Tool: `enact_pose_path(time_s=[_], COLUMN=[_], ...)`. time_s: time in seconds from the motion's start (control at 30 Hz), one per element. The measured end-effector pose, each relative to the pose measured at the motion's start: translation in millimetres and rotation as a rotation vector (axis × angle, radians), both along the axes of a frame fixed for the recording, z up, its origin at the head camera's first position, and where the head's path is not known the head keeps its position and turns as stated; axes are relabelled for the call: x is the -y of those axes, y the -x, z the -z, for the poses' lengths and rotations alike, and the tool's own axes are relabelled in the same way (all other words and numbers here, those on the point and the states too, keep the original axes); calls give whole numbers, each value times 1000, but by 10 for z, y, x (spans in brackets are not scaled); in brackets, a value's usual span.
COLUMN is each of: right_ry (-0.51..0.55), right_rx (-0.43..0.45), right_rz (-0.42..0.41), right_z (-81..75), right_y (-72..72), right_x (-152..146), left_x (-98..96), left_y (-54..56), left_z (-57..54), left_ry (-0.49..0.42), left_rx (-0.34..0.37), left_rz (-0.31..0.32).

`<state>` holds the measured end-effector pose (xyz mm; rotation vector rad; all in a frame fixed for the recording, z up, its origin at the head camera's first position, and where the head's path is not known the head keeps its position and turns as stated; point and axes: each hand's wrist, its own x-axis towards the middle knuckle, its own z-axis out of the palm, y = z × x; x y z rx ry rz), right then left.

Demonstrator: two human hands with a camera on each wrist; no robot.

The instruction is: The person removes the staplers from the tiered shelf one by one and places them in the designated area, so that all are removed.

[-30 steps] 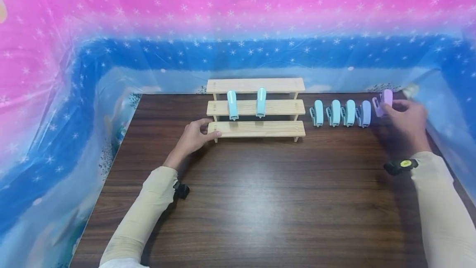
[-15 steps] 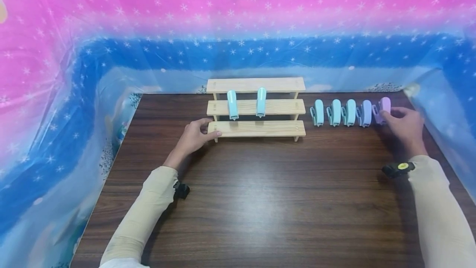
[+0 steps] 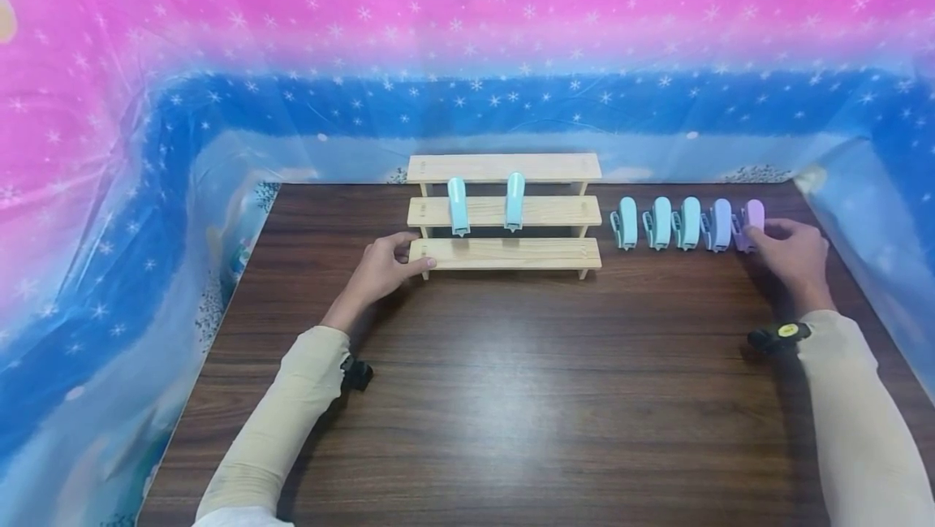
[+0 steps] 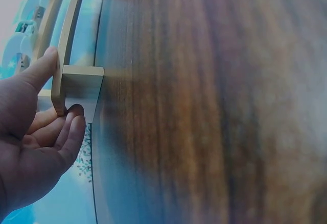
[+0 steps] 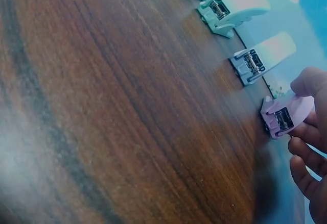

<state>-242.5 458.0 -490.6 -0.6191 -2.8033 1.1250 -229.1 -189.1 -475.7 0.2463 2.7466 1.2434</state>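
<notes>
My left hand (image 3: 383,267) grips the left end of the lowest step of a three-tier wooden rack (image 3: 511,253), thumb on top and fingers below in the left wrist view. Two light-blue plastic spring clips (image 3: 457,206) stand upright at the middle step. To the right, my right hand (image 3: 796,255) pinches a pink spring clip (image 5: 286,113) between thumb and fingers; its base is at the tabletop. Beside it on the left stands a lavender spring clip (image 3: 719,225), then three mint-green spring clips (image 3: 687,222), all upright in a row.
The dark wood-grain table (image 3: 497,397) backs onto a pink and blue snowflake-patterned cloth (image 3: 511,105), which also drapes both sides. The rack stands near the table's back edge, left of the row of clips.
My right hand has brought the pink clip down and slightly left, into line at the right end of the row. My left hand has stayed on the rack.
</notes>
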Motion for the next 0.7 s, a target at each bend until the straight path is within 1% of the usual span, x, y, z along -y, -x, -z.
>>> enact_pose_path(time_s=[0.23, 0.37, 0.5, 0.6, 0.7], right_ry=[7, 22, 10, -2, 8], right_rx=[0, -8, -62, -104, -146], right_rz=[3, 21, 12, -13, -28], right_z=[28, 19, -57, -151, -258], right_y=[-13, -20, -50, -80, -96], right_x=[-35, -71, -83, -52, 2], left_x=[-6, -10, -14, -14, -12], left_y=[3, 0, 3, 2, 1], left_z=[-12, -28, -23, -22, -22], left_ry=[-3, -2, -4, -6, -8], left_rx=[13, 14, 12, 12, 13], left_rz=[-4, -1, -4, -4, -4])
